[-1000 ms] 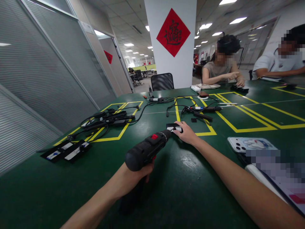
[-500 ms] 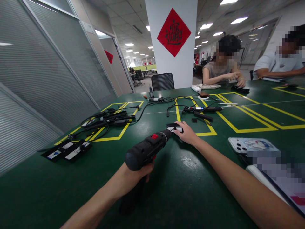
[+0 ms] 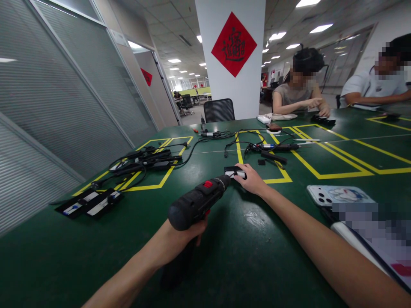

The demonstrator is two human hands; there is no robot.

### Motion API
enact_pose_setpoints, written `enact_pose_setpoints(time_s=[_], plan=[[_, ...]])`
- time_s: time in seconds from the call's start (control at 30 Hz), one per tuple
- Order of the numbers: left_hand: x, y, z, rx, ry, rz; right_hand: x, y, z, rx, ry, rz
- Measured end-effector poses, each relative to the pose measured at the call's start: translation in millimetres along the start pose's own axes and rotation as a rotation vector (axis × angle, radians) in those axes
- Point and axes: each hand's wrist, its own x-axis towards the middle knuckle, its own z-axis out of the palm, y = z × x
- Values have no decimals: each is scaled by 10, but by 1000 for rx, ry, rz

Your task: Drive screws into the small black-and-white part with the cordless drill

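Holding the drill: the left hand, nearest to where I stood, was wrapped tight round the handle of a black cordless drill. The drill's body lay low over the green table, nose aimed away from the person.
Drill tip: it sat at the near-left end of a small black block with a white label, touching or almost so; I could not tell which.
Right hand: the right hand reached in from the right, thumb and fingers closed on the block's right end and pinning it flat to the table, beside a strip of yellow tape.
Right edge: a phone in a pictured case lay face down near that forearm.
Left side: two flat black strips with white labels lay side by side, and beyond them a tangle of black cables.
Middle: corded pen-shaped tools lay past the block, well apart from both hands.
Far side: two other people sat at the table's far right. A black mesh chair stood before a white pillar carrying a red diamond sign.
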Motion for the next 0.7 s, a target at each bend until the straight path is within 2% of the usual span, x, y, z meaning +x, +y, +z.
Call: enact_pose_setpoints(time_s=[0.7], plan=[[20,23,10,-41,5,46,6,47,31,2,13,-2]])
